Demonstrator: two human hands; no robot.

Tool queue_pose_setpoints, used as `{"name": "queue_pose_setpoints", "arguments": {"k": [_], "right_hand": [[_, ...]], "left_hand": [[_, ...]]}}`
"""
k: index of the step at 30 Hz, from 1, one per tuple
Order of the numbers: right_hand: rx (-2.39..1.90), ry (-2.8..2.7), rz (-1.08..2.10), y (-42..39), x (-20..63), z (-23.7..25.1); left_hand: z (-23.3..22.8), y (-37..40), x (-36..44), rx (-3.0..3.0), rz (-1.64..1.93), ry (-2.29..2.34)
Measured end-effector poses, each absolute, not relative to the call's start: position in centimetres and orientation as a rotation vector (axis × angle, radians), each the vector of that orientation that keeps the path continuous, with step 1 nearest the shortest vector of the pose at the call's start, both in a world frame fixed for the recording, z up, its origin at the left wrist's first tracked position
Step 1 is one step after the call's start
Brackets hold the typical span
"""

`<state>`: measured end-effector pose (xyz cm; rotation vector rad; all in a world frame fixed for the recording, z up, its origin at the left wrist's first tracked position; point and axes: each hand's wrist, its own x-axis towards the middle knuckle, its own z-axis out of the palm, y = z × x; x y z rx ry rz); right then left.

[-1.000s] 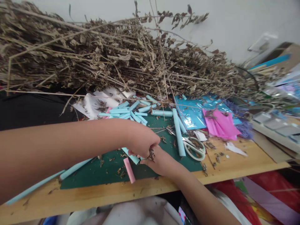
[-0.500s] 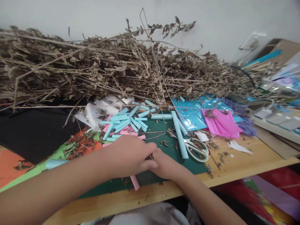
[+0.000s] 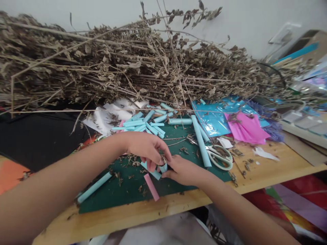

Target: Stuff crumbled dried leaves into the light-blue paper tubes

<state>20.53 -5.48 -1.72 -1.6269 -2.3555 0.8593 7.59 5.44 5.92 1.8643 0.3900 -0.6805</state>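
Observation:
My right hand (image 3: 182, 170) is closed round a short light blue paper tube (image 3: 163, 167), its open end tilted up. Over that end my left hand (image 3: 149, 149) bends down, fingers pinched on crumbled dried leaves (image 3: 162, 158) at the tube's mouth. Part of the pinch is hidden. Just below the hands, another blue tube (image 3: 155, 175) and a pink paper tube (image 3: 151, 187) lie on the green mat (image 3: 120, 195). A longer blue tube (image 3: 94, 188) rests to the left. Behind my left hand is a pile of blue tubes (image 3: 138, 124).
Dried leafy stalks (image 3: 127, 68) are heaped along the wall. To the right lie a long blue roll (image 3: 201, 141), scissors (image 3: 219, 157), a blue plastic packet (image 3: 214, 119) and pink paper (image 3: 246, 129). The wooden table edge (image 3: 122, 217) runs along the front.
My left hand has lifted off my right hand, so the blue tube's mouth now shows. The view has shifted; the blue tube at the left and loose leaf crumbs are now more visible.

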Motion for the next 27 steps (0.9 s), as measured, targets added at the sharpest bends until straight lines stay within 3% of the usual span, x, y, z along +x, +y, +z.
{"name": "queue_pose_setpoints", "arguments": {"k": [12,17,22,27], "right_hand": [[-1.535,-2.229,0.857,-6.3,21.2,-3.1],[-1.397,-2.21,0.886,-6.2,21.3,-3.3],[-1.369,-2.145,0.851,-6.2,21.6,-2.7],[-1.542,-1.933,0.613,-7.7,30.2,-2.8]], "left_hand": [[8.6,1.4,11.1,2.649,-0.872,0.583],[9.5,2.3,9.8,2.475,-0.811,0.674],[9.0,1.6,6.2,2.691,-0.379,0.558],[6.2,0.2,3.8,2.874,-0.056,0.401]]}}
